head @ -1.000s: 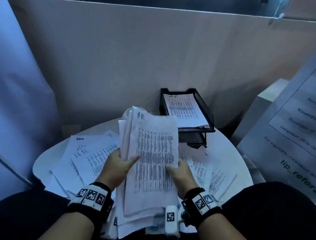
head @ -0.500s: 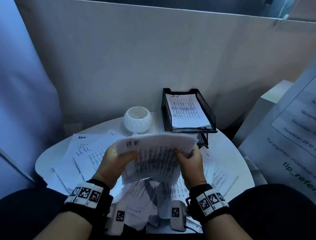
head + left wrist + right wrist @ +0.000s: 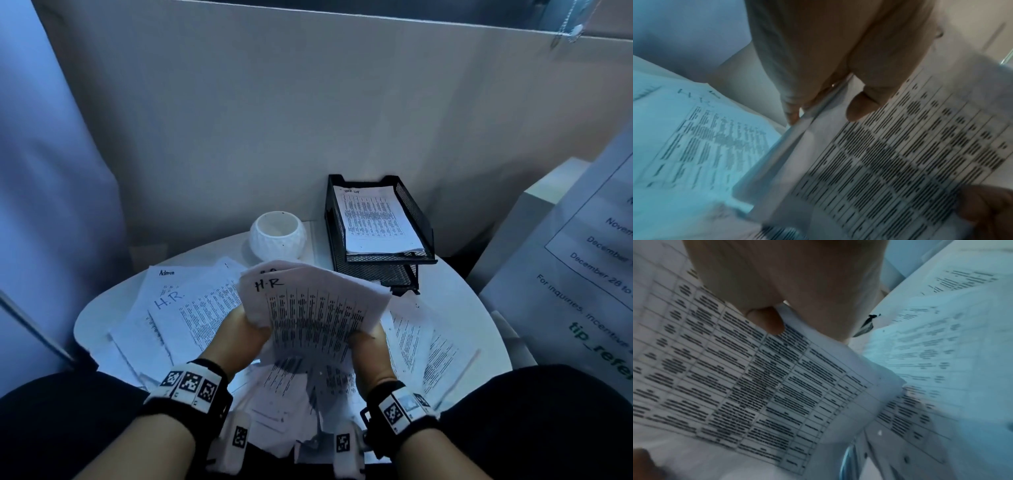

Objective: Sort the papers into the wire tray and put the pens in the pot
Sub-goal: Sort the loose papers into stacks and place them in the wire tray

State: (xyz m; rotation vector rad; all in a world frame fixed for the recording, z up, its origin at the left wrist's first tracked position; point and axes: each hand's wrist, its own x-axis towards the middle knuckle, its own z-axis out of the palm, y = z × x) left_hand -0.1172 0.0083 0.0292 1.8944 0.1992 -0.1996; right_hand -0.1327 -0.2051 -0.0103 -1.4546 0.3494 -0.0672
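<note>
A sheaf of papers point(image 3: 315, 318) is held up over the table point(image 3: 455, 308), its top sheet a printed grid marked "H.R" by hand in the upper corner. The left hand point(image 3: 239, 337) grips the sheaf's left edge, thumb point(image 3: 863, 108) pressed on the top sheet and fingers curled underneath. The right hand point(image 3: 368, 356) pinches the right edge the same way, thumb point(image 3: 768, 321) on top. The sheaf bows upward between them, its lower sheets drooping loose toward the person's lap.

Under it, more sheets point(image 3: 178, 308) lie fanned across the round white table, one headed "Admin", another "H.R." in blue. At the far edge stands the black wire tray point(image 3: 418, 219), two tiers, with a stack of printed sheets lying in its top tier. Just left of it sits the white pot point(image 3: 277, 236); I can't make out any pens.

Both wrists wear black bands point(image 3: 191, 390) with square markers. A large printed notice point(image 3: 582, 260) leans at the right.
</note>
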